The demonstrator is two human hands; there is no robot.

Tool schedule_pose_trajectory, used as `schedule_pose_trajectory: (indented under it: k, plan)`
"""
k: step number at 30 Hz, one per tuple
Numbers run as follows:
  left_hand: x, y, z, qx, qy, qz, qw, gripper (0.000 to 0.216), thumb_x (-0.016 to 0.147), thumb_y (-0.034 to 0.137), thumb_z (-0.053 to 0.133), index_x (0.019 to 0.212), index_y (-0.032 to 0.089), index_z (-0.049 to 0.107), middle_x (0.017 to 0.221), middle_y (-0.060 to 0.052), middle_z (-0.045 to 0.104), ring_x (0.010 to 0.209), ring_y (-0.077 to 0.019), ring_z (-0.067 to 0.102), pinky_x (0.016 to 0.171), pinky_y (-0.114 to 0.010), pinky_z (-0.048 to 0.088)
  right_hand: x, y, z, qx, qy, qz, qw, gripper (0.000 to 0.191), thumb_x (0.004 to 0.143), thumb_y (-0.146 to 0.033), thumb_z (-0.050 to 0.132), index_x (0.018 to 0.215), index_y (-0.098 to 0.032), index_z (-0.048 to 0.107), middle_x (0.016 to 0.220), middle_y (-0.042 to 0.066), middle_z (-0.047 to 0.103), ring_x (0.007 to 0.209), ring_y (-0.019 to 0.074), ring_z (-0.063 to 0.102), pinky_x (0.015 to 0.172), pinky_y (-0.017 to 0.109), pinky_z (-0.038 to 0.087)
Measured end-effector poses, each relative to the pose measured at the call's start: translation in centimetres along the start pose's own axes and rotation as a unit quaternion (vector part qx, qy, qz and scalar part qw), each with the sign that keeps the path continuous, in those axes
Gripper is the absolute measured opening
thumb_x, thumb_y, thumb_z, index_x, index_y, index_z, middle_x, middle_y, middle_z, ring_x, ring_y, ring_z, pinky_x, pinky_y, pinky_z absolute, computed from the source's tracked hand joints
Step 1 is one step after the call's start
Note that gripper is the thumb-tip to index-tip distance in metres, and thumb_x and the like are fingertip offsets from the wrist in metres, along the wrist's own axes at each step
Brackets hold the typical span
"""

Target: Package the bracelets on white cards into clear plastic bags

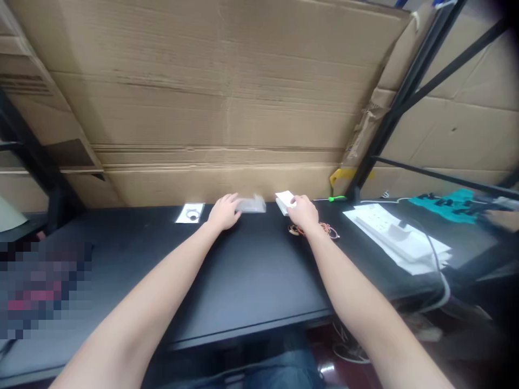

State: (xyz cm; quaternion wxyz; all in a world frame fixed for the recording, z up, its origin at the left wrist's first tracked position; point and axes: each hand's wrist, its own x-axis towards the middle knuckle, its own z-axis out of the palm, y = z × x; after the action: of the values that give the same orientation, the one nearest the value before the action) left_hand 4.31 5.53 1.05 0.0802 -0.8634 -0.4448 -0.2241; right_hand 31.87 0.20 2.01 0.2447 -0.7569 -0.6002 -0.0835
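Note:
My left hand (224,213) is at the back of the black table, its fingers closed on the left end of some clear plastic packaging (253,205), which is blurred. To the right, my right hand (304,213) grips a small stack of white cards (284,200) between thumb and fingers. Partly hidden behind my right wrist lie several coloured bands or cords (331,231), orange and pinkish. Left of my left hand, a small white card or packet (190,213) with a dark ring shape on it rests flat.
Cardboard (227,97) walls off the back, between black metal posts (389,124). A white power strip (385,227) on papers lies at the right, with a cable. Beyond it is a teal object (450,205) near another person's hand (503,219). Something pixelated (40,286) covers the left.

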Motion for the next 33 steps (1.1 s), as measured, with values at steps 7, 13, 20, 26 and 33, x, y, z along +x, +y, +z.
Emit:
schedule_pose_trajectory:
  k: [7, 13, 20, 26, 33]
  plan:
    - [1.6, 0.1, 0.6, 0.004, -0.015, -0.036, 0.999, 0.030, 0.086, 0.033, 0.046, 0.093, 0.020, 0.073, 0.092, -0.011, 0.069, 0.092, -0.0258, 0.061, 0.086, -0.035, 0.043, -0.5, -0.4, -1.0, 0.048, 0.052, -0.039, 0.997, 0.022, 0.079, -0.032, 0.053, 0.098, -0.023, 0.060, 0.110, 0.007, 0.056, 0.092, 0.0232, 0.056, 0.075, 0.031, 0.041]
    - [2.6, 0.7, -2.4, 0.010, 0.040, -0.048, 0.998, 0.037, 0.092, 0.030, 0.035, 0.099, 0.019, 0.070, 0.103, -0.011, 0.068, 0.100, -0.0276, 0.056, 0.090, -0.038, 0.038, -0.9, -0.8, -1.3, 0.075, 0.062, -0.051, 0.994, 0.019, 0.081, -0.033, 0.052, 0.096, -0.023, 0.059, 0.111, 0.006, 0.055, 0.090, 0.0225, 0.057, 0.076, 0.032, 0.042]
    - [-2.5, 0.6, -7.2, -0.045, -0.037, 0.063, 0.996, 0.024, 0.083, 0.037, 0.051, 0.082, 0.022, 0.070, 0.093, -0.006, 0.069, 0.092, -0.0256, 0.060, 0.084, -0.035, 0.041, -2.3, -2.7, -3.3, 0.126, 0.068, -0.101, 0.985, 0.027, 0.077, -0.031, 0.057, 0.102, -0.022, 0.056, 0.114, 0.008, 0.054, 0.086, 0.0224, 0.058, 0.077, 0.033, 0.044]
    - [-5.7, 2.8, -5.1, -0.380, -0.017, -0.100, 0.920, 0.037, 0.081, 0.046, 0.056, 0.107, 0.022, 0.065, 0.107, -0.006, 0.067, 0.099, -0.0234, 0.062, 0.087, -0.034, 0.046, -5.0, -7.2, -3.9, 0.225, 0.104, -0.237, 0.939, 0.041, 0.075, -0.030, 0.060, 0.113, -0.020, 0.051, 0.117, 0.011, 0.050, 0.104, 0.0261, 0.053, 0.090, 0.038, 0.044]
    - [-3.5, 4.5, -4.2, -0.510, 0.046, -0.181, 0.840, 0.021, 0.080, 0.022, 0.050, 0.094, 0.017, 0.066, 0.090, -0.005, 0.070, 0.078, -0.0193, 0.066, 0.076, -0.033, 0.052, -6.4, -9.0, -2.5, 0.284, 0.050, -0.299, 0.910, 0.096, 0.066, -0.043, 0.072, 0.145, -0.022, 0.020, 0.146, 0.015, 0.026, 0.127, 0.0310, 0.037, 0.100, 0.046, 0.038]
